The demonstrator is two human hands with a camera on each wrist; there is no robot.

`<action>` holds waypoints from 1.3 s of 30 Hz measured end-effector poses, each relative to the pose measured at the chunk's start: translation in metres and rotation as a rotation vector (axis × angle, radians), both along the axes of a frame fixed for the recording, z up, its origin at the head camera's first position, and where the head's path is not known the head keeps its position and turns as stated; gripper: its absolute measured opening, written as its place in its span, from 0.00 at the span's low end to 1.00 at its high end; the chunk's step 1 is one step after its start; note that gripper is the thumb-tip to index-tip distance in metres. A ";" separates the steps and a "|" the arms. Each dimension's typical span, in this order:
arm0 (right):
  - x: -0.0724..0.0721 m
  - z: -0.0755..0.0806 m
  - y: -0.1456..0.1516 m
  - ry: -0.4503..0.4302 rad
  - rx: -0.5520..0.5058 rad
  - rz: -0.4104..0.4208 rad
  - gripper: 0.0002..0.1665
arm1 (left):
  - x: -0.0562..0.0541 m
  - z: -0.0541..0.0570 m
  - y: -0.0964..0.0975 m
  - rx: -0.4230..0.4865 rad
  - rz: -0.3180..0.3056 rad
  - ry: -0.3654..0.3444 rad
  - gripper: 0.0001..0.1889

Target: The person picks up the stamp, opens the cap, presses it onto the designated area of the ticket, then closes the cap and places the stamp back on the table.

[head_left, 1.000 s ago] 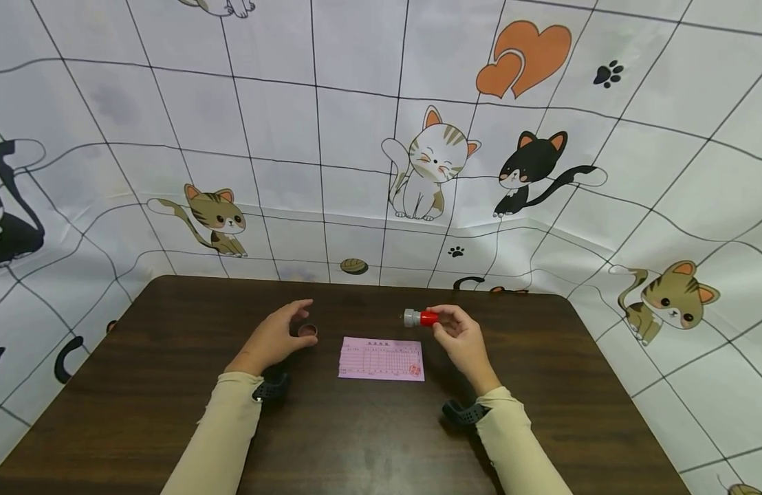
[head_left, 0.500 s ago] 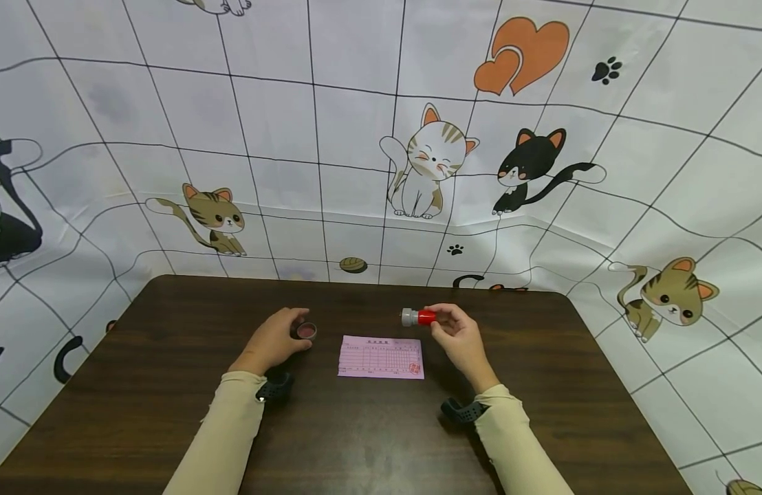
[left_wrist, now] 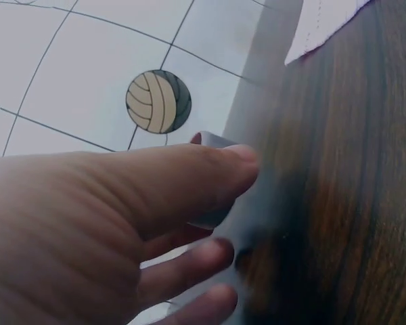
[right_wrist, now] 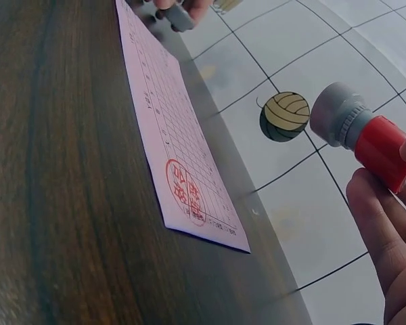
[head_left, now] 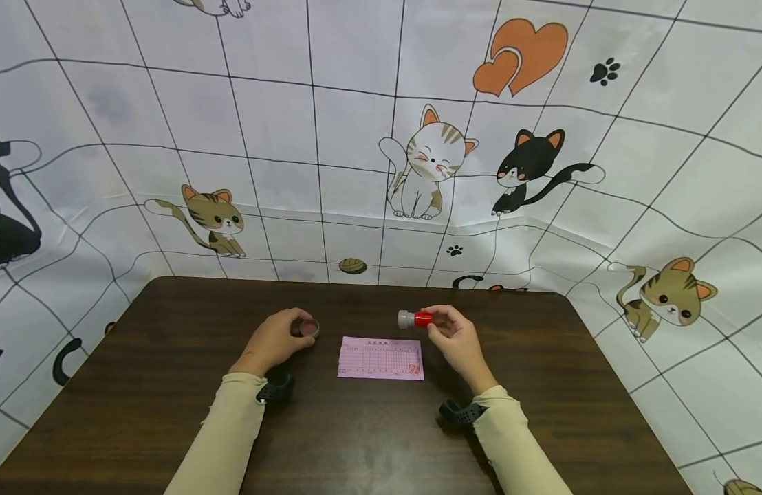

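Note:
My left hand (head_left: 271,342) pinches a small round grey cap (head_left: 309,328) between thumb and fingers, its dark reddish hollow side facing the head camera. In the left wrist view the thumb covers most of the cap (left_wrist: 215,215). Over on the right, my right hand (head_left: 460,339) holds a red-and-grey self-inking stamp (head_left: 423,319) by its red body, lying sideways above the table. Its wide grey end (right_wrist: 335,112) points left, toward the cap. A pink printed form (head_left: 379,358) lies flat between the hands, with a round red stamp mark (right_wrist: 185,191) near its lower right corner.
The dark wooden table (head_left: 356,440) ends at a back edge beyond the hands. Behind it and along the sides hangs a white sheet (head_left: 282,192) with grid lines and cartoon cats. Both wrists carry dark straps (head_left: 463,412).
The left fingers have drawn in around the cap, and its hollow side has tilted more toward the head camera. The right hand has shifted slightly left with the stamp. The form stays put.

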State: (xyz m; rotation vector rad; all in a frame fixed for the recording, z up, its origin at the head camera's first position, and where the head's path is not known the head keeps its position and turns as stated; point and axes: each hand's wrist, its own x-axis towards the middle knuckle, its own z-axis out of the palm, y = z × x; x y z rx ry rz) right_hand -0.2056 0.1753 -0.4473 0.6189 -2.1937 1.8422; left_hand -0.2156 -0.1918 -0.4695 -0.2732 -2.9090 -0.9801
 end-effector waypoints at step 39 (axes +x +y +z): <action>0.005 0.010 -0.007 0.019 -0.002 -0.041 0.17 | 0.003 0.029 0.031 0.215 -0.164 0.184 0.31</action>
